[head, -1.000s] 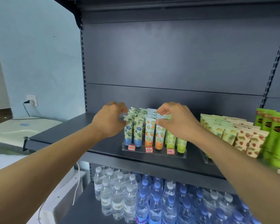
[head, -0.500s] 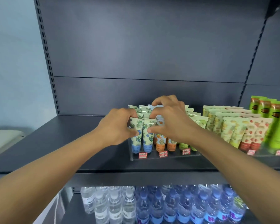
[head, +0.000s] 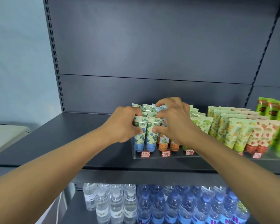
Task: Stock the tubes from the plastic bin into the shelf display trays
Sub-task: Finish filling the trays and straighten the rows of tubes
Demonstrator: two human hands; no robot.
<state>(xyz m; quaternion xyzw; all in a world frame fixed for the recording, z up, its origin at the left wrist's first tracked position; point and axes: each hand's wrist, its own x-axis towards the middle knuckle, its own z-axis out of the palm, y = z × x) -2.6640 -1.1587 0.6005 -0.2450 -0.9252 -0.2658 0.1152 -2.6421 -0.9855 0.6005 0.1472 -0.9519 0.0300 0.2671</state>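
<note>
A clear display tray (head: 153, 156) on the dark shelf holds rows of upright tubes: blue-flowered tubes (head: 149, 136) at the left, orange-capped tubes (head: 162, 143) in the middle, green ones at the right. My left hand (head: 123, 126) grips the front left blue-flowered tube, thumb on its front and fingers curled behind. My right hand (head: 174, 122) holds the neighbouring tubes, thumb on the second blue-flowered tube, fingers curled over the tops behind. The plastic bin is out of view.
A second tray to the right holds yellow, strawberry and bright green tubes (head: 242, 131). The dark shelf (head: 71, 143) stretches bare to the left of the tray. Water bottles (head: 152, 206) fill the lower shelf. A white appliance (head: 5, 135) sits at far left.
The view has moved closer and rightward. Both hands came from the tube tops to the front blue-flowered tubes and stay pressed around them.
</note>
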